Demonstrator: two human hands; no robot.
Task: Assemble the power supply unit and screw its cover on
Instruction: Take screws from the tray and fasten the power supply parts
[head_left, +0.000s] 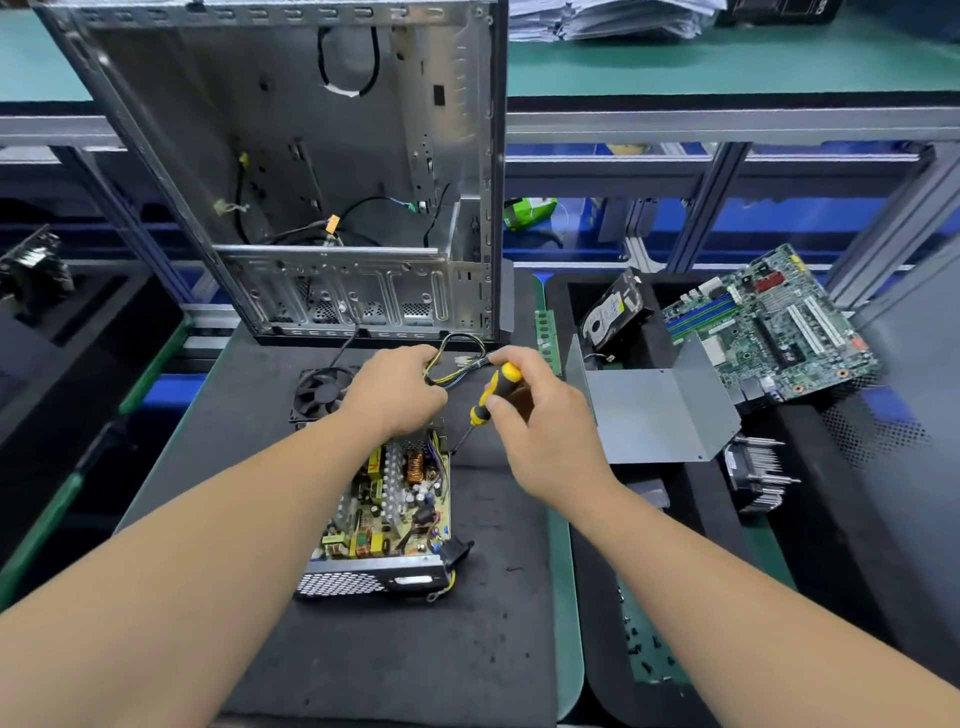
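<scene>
Workstation: assembly bench with overhead shelf

A dark foam mat (363, 649) covers the green bench surface (563, 597). Behind it, grey aluminium frame posts (701, 208) carry a green-topped shelf (727, 62) holding a stack of papers (608, 18). Blue panels (779, 228) show between the posts. Lighting is even.

Open power supply (387, 512) worked on by two hands.
A screwdriver (492, 396) is gripped by the right hand (540, 415); cables (457, 364) are held by the left hand (397, 389).

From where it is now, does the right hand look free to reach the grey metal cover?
Probably yes. The cover lies in the open just right of the right hand, with nothing between them. That hand grips the screwdriver, though, so it would need setting down first.
</scene>
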